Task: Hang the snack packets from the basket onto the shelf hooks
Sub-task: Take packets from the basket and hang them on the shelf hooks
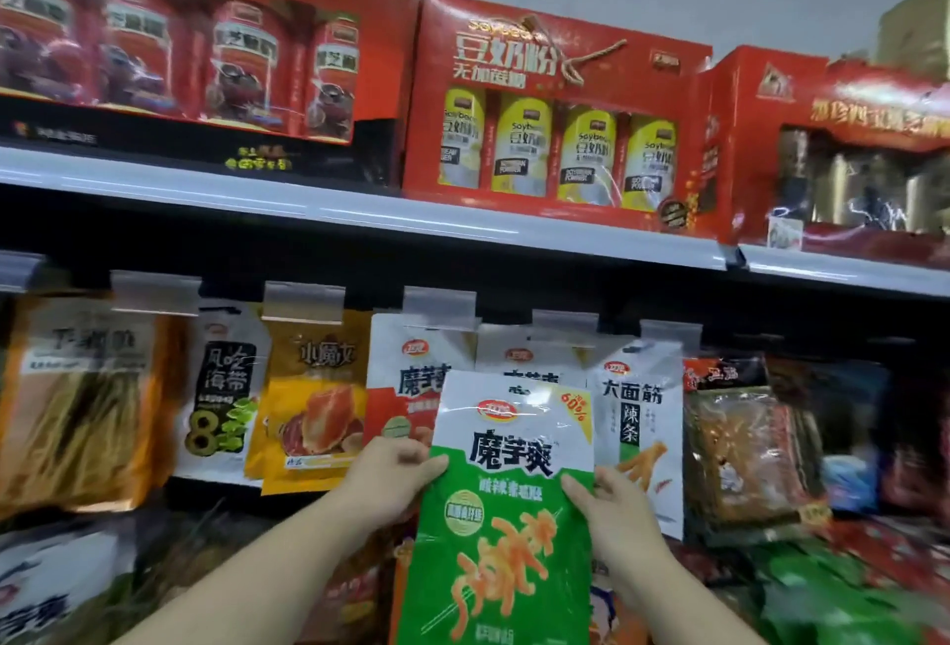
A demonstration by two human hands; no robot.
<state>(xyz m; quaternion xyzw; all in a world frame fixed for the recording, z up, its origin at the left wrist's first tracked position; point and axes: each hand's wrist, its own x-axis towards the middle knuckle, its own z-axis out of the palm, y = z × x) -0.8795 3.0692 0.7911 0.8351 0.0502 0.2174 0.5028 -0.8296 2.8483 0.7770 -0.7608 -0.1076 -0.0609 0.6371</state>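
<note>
Shelf [360, 205] carrying red gift boxes [555, 115], with a row of hanging snack packets [308, 397] beneath. Green-and-white packet [506, 505] held upright in front of the hanging row, below the hooks; left hand [390, 477] and right hand [614, 516] each pinch one side edge.

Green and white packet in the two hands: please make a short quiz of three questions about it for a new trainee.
1. True or false: only one hand holds the green and white packet.
2. Which hanging packet is directly left of it? A) red and white packet B) a blue packet C) a black packet
3. Fill in: the box on the shelf above shows four ____ cans.

Key: 1 false, the left hand and the right hand both grip its sides; 2 A; 3 yellow.
</note>
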